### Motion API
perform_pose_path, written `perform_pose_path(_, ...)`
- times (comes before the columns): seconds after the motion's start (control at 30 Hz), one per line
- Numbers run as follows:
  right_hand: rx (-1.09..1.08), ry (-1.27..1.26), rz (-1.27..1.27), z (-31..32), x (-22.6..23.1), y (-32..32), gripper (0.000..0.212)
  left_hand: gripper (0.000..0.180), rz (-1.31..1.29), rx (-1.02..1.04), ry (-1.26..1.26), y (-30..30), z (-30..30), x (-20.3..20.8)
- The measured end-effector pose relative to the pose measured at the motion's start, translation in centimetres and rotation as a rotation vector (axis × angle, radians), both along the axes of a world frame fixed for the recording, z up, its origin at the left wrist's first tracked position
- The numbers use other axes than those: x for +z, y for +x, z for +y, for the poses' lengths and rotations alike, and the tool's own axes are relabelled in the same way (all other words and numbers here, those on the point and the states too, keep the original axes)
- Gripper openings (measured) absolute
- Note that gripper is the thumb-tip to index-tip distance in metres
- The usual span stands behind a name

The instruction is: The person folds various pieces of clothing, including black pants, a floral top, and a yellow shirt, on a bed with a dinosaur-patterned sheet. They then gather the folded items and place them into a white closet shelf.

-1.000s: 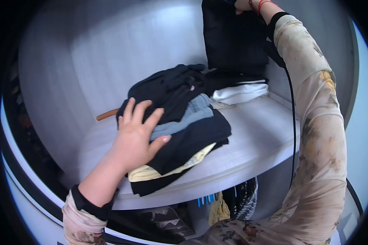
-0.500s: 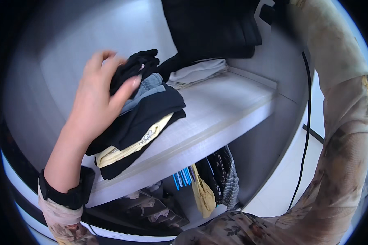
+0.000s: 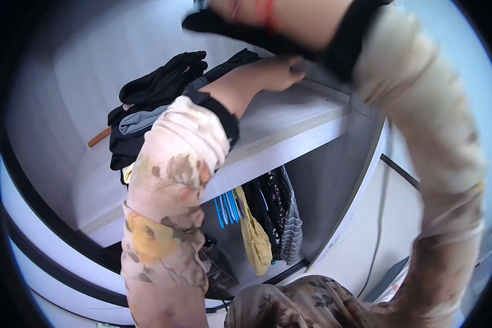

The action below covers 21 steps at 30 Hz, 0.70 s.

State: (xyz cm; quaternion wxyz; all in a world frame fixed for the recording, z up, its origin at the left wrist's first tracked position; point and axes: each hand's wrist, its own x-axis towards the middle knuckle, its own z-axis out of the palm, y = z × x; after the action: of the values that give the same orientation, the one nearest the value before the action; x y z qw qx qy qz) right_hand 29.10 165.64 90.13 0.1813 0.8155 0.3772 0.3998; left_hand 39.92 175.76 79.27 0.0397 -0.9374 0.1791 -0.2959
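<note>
My left arm reaches across the shelf. My left hand is low over its far right part, beside dark cloth; its fingers are blurred and partly hidden, so their grip is unclear. Above it my right forearm, with red cords and a black band, crosses the top; the right hand itself is cut off by the upper edge. Black material lies along the underside of that forearm, its kind unclear. Left of my left arm is a stack of folded clothes: a black garment on top, blue-grey cloth below.
Under the shelf hang a yellow garment, dark patterned clothes and several blue hangers. A brown rod-like end sticks out left of the stack. A cable runs down at the right.
My left hand has left the clothes stack and moved right along the shelf. My right forearm has swung left across the top. The large black garment hanging there is no longer seen whole.
</note>
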Motion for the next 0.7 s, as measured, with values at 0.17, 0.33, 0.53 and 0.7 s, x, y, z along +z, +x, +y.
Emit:
perform_pose_path(0.17, -0.023, -0.011, 0.188, 8.1, -9.9, 4.5, 0.027, 0.045, 0.349, 0.058, -0.151, -9.0, 0.9, -4.0)
perform_pose_path(0.33, 0.079, 0.132, 0.488, 10.5, -10.2, 4.3, 0.031, 0.040, 0.457, 0.328, 0.172, -15.7, 1.3, -3.6)
perform_pose_path(0.53, 0.510, 0.138, 0.883, 1.2, -5.4, 5.1, 0.060, 0.067, -0.194, 0.182, 0.207, -15.1, 2.7, -4.1)
perform_pose_path(0.7, 0.884, 0.352, 0.363, -12.1, -10.1, 7.6, 0.092, 0.067, -0.324, 0.032, 0.219, -14.6, 1.2, -2.3)
